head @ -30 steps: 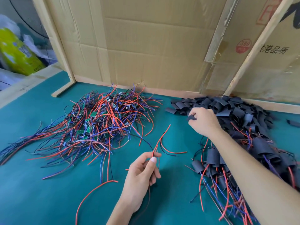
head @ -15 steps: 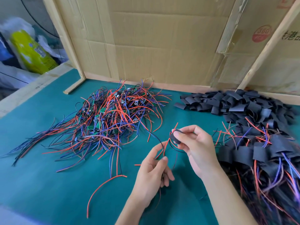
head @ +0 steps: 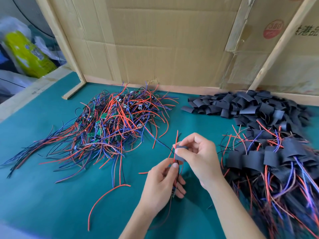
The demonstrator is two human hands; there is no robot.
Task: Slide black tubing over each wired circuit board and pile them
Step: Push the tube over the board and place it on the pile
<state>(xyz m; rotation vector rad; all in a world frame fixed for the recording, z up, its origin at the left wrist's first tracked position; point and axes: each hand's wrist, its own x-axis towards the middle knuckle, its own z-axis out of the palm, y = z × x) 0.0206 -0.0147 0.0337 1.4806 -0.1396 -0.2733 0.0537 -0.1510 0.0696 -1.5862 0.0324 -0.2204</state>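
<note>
roughly midway, judging by the piles. a person sits at a green table (head: 43, 195), seen from a head camera looking down at two bare hands near the centre.

the right hand (head: 198, 156) pinches a short black tube (head: 180, 153) between thumb and fingers. the left hand (head: 162, 183), just below it at about 7 o'clock, grips a bundle of thin wires (head: 176, 140) whose red tips poke up through the tube toward 12 o'clock. a small board (head: 173, 191) seems to sit lower in the left palm, not yet covered, though it is too small to be sure.

at 10 o'clock from the hands lies a large tangle, the bare pile (head: 112, 121), of red, blue and black wires with green boards showing; these are left to do. at 1 o'clock sits a heap of loose tubes (head: 241, 104). at 3 to 5 o'clock spreads the done pile (head: 269, 157), boards wrapped in black with wires trailing out.

both piles look about the same in bulk, so much work remains. a cardboard wall (head: 164, 49) stands behind the table.
</note>
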